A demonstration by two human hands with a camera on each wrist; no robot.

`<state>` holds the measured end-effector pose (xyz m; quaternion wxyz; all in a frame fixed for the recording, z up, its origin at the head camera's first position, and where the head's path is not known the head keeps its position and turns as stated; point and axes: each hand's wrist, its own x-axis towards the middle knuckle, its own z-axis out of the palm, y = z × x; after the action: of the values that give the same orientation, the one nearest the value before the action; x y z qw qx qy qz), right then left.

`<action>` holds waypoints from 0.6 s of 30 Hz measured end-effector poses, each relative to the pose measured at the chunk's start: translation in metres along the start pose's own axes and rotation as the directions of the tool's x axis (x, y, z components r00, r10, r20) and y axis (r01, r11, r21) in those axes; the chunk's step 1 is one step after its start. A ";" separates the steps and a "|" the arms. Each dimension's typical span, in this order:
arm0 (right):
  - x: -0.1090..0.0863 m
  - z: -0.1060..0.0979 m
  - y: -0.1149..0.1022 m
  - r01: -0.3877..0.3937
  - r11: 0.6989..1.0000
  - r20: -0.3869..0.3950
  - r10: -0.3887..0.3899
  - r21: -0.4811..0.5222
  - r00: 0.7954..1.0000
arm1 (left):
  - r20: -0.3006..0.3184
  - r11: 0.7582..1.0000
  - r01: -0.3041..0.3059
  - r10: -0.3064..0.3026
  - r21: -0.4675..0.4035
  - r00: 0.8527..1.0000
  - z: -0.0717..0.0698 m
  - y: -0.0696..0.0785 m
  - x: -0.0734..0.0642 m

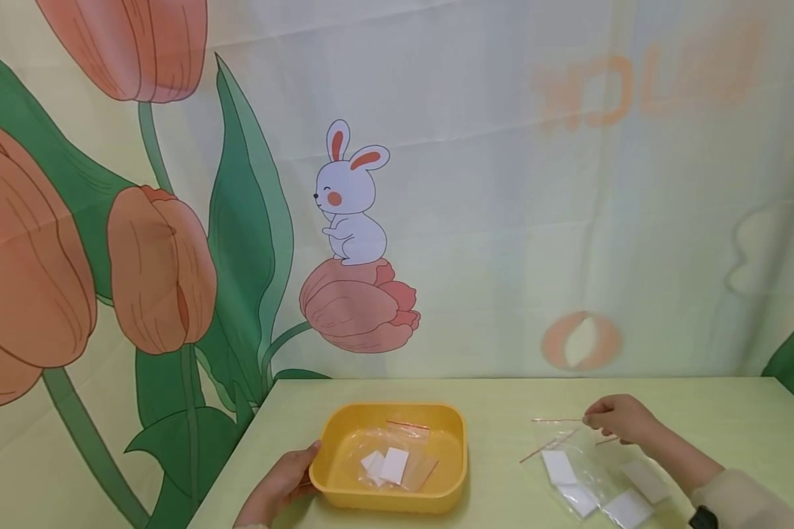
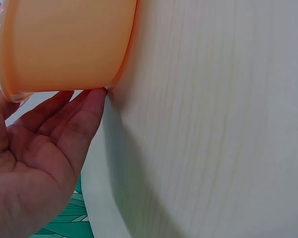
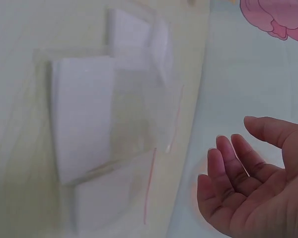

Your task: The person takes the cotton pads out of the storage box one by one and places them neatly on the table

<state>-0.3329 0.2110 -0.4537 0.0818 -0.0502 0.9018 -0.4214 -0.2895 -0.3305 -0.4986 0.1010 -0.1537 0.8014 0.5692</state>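
My left hand (image 1: 281,477) grips the left end of a yellow plastic tub (image 1: 387,502), thumb by the rim. In the left wrist view, that hand's fingers (image 2: 87,116) press against the tub's outer wall (image 2: 69,44). Inside the tub lie clear zip bags (image 1: 418,470) holding white rectangular pieces (image 1: 394,466). My right hand (image 1: 625,419) is over the far side of more such bags (image 1: 572,455) on the right. The right wrist view shows this hand (image 3: 258,183) with loosely bent fingers apart and nothing between them, beside the bags' red-striped ends.
The pale table (image 1: 496,441) carries the tub left of centre and the loose bags to its right, several overlapping. A printed cloth (image 1: 463,220) with tulips and a rabbit hangs behind the table's far edge. A dark watch-like band (image 1: 704,517) shows at the right wrist.
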 end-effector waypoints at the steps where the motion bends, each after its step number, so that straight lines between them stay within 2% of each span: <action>1: 0.000 -0.001 -0.003 0.007 1.000 0.007 -0.007 0.002 1.000 | 0.000 1.000 0.000 0.000 0.001 1.000 0.000 0.000 0.000; 8: 0.007 -0.006 -0.016 0.011 1.000 0.080 -0.010 -0.013 0.997 | 0.012 1.000 0.004 -0.004 0.006 1.000 0.000 0.002 -0.001; 18: 0.014 -0.008 -0.039 0.024 0.999 0.172 -0.029 0.034 0.985 | 0.002 1.000 -0.003 0.003 0.006 1.000 0.000 0.001 -0.002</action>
<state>-0.3478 0.1895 -0.4199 0.1548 -0.0973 0.8838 -0.4307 -0.2881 -0.3296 -0.4969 0.1017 -0.1517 0.8033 0.5669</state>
